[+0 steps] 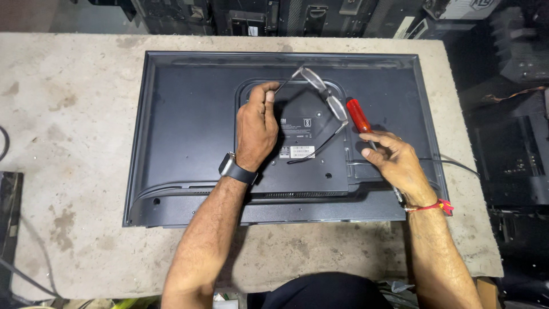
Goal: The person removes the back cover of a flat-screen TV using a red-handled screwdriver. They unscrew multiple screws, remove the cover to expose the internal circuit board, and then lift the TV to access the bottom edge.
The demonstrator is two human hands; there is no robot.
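A black flat television (183,126) lies face down on a worn concrete table (74,143). My left hand (256,127), with a dark watch on its wrist, pinches one temple arm of a pair of eyeglasses (326,94) and holds them above the television's raised back cover (303,166). My right hand (396,163), a red thread around its wrist, grips a screwdriver with a red handle (358,115); the handle points up and away, the shaft runs down under my palm.
A cable (457,166) leaves the television's right edge. Dark electronic units (514,131) are stacked along the right side and the far edge of the table. More cables (6,269) hang at the left.
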